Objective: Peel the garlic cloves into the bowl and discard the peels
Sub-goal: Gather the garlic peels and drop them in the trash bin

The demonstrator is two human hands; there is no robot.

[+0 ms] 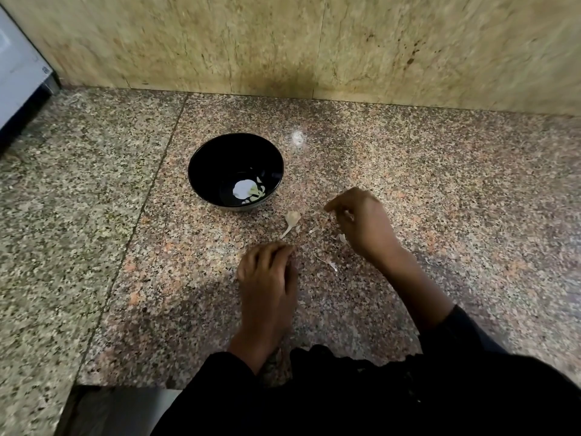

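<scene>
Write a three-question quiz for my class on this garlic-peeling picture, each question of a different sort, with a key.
1. True or false: the black bowl stands on the granite counter, beyond both hands.
2. Multiple choice: where do the loose peels lie? A) inside the bowl B) on the counter between the bowl and the hands C) on the wall.
3. Fill in: the pale peeled cloves sit at the ____ of the bowl.

Key:
1. True.
2. B; the left hand and the right hand rest, fingers curled, near these scraps.
3. Bottom.
</scene>
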